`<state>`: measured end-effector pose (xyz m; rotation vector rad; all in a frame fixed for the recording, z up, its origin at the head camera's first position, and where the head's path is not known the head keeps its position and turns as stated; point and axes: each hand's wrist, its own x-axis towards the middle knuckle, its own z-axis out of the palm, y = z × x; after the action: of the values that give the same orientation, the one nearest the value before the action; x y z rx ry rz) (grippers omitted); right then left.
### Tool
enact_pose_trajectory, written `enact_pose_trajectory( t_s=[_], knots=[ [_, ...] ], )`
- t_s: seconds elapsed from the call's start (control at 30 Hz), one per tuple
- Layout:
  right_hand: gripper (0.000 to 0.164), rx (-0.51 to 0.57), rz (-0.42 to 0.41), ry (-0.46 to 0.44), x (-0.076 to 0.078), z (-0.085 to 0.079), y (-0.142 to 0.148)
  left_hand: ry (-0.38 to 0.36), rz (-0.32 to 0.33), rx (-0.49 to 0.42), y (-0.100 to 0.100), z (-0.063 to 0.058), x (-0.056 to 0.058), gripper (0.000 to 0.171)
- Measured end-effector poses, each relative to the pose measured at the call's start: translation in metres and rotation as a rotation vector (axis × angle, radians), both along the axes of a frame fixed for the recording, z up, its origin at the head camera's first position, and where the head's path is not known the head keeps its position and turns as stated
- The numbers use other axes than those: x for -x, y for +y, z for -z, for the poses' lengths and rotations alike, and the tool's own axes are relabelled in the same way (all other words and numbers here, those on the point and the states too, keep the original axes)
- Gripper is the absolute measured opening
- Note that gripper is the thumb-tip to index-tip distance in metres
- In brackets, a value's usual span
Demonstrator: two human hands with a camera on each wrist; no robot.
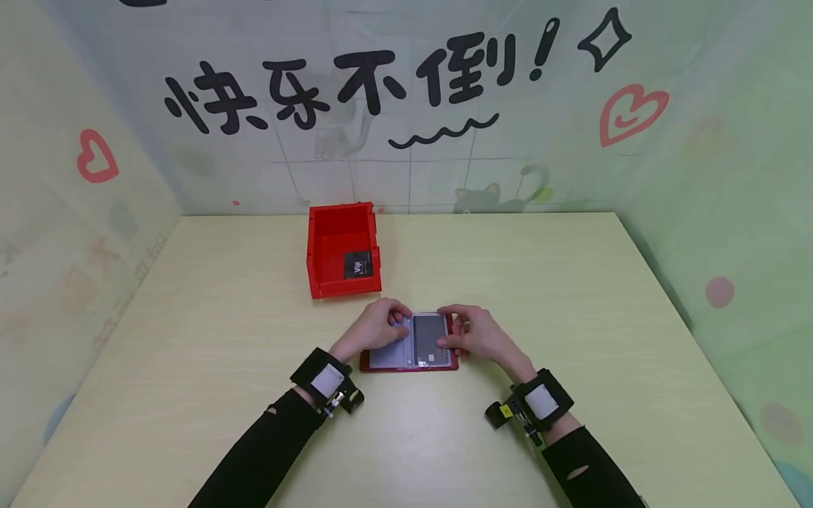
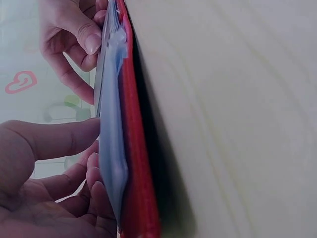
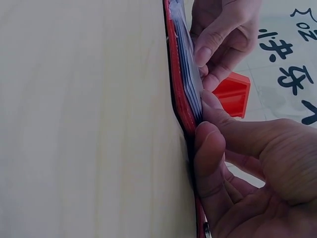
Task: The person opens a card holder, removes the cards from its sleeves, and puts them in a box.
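A red card holder (image 1: pixel 365 361) lies opened out on the table, with clear plastic sleeves (image 1: pixel 387 358) inside. In its right-hand sleeve sits a dark grey card (image 1: pixel 429 335). My left hand (image 1: pixel 381 324) grips the holder near the middle fold, its thumb (image 2: pixel 64 139) on the sleeves and its other fingers curled at the far edge. At the right side, my right hand (image 1: pixel 476 330) pinches the holder's edge, thumb (image 3: pixel 218 111) on top of the stacked sleeves and a finger (image 3: pixel 209 148) against the red cover.
Behind the holder, slightly left, stands a red plastic bin (image 1: pixel 312 247) with a black card marked "Vip" (image 1: pixel 358 264) inside. The pale wooden table (image 1: pixel 222 317) meets a printed cloth backdrop (image 1: pixel 356 141) at its far edge.
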<state>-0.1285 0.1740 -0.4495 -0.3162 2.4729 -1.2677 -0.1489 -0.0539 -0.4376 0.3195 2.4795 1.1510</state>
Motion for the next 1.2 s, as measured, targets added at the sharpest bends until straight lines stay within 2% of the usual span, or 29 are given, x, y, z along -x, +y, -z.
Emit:
enact_pose_trajectory(
  t_s=[1.03, 1.2],
  knots=[
    [0.057, -0.052, -0.025, 0.088, -0.0014, -0.0006, -0.0033, -0.053, -0.012, -0.005, -0.0012, -0.0046, 0.0037, 0.030],
    [0.057, -0.064, -0.037, 0.097, -0.0017, -0.0002, -0.0037, -0.053, 0.013, 0.014, -0.0003, -0.0043, 0.0034, 0.029]
  ],
)
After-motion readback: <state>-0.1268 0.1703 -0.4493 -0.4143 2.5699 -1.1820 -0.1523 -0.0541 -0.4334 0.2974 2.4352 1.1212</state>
